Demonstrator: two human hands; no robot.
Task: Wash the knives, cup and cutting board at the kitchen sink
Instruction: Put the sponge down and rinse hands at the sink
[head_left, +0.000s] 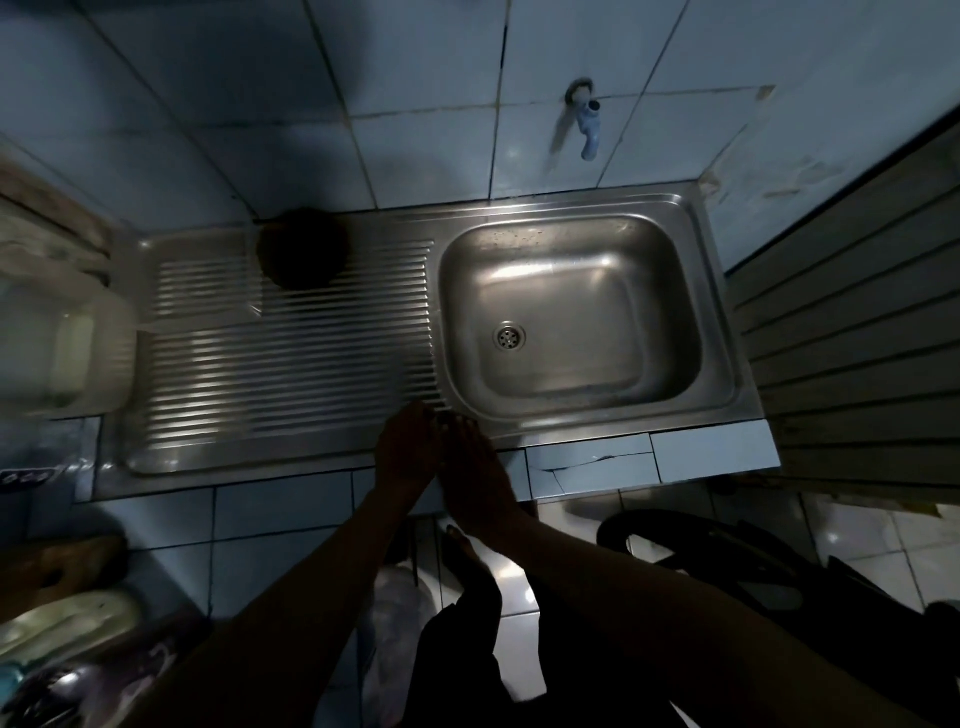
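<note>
Both hands – the left hand (408, 447) and right hand (475, 478) – were empty, fingers pressed together, touching at the sink (719, 332) front rim. No knives, cup or board visible – the dim light could hide them.

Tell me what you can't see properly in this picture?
- Dark round thing on the drainboard: head view, too dark to identify.
- Left hand and right hand: in shadow, fingers unclear; nothing visibly held.
- Pale container: blurred, cut off at the left edge.
- Knives, cup, board: none recognisable; the sink looks empty.
</note>
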